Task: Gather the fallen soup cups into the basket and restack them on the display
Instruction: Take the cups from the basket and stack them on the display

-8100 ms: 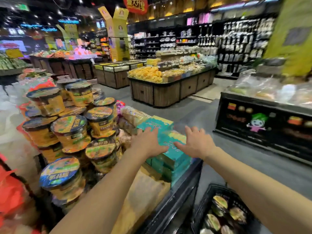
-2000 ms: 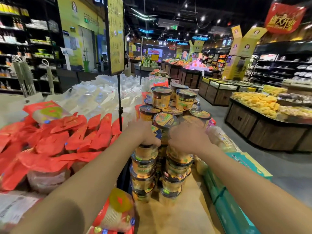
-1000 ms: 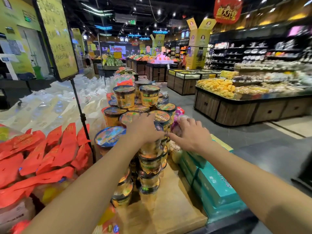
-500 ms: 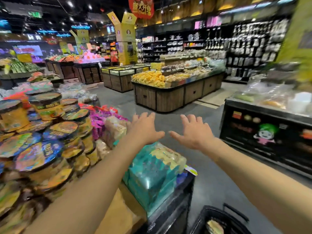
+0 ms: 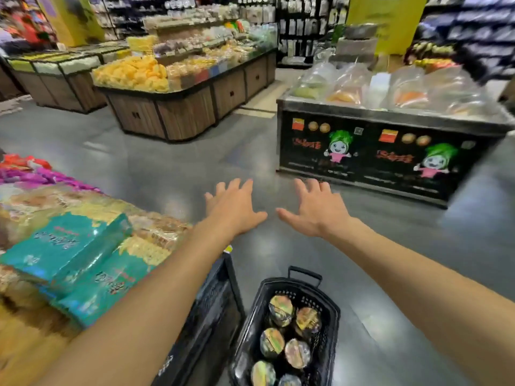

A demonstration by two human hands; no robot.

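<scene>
Half a second ago the stacked cups filled the left of the view and only a corner of the basket showed; now the view has dropped and swung right, the stack is out of sight, and both hands, which a second ago rested on that stack, hang free in the air. The left hand (image 5: 235,208) is open, palm down, with its fingers spread and its thumb pointing toward the other hand, and it holds nothing. The right hand (image 5: 315,210) mirrors it just beside, also open and spread, the two thumbs near but apart. Both hover over the glossy grey shop floor (image 5: 167,168), past the corner of the display. Below and between the forearms, the black perforated plastic basket (image 5: 333,307) stands on the floor with its handle upright at the far end. Inside it lie the round foil-lidded soup cups (image 5: 281,310), six lids showing, blurred. Touching or just beside the basket on the left is the black base of the display (image 5: 211,310), whose pale wooden top (image 5: 25,346) carries teal rectangular packets (image 5: 64,246) under the left forearm, with purple wrapped packets (image 5: 41,178) further back. Across the aisle to the right stands a black counter printed with green-haired cartoon figures (image 5: 376,154), clear bags (image 5: 404,87) piled on it. Further left is a wooden island stand (image 5: 178,112) heaped with yellow snacks (image 5: 133,73).
</scene>
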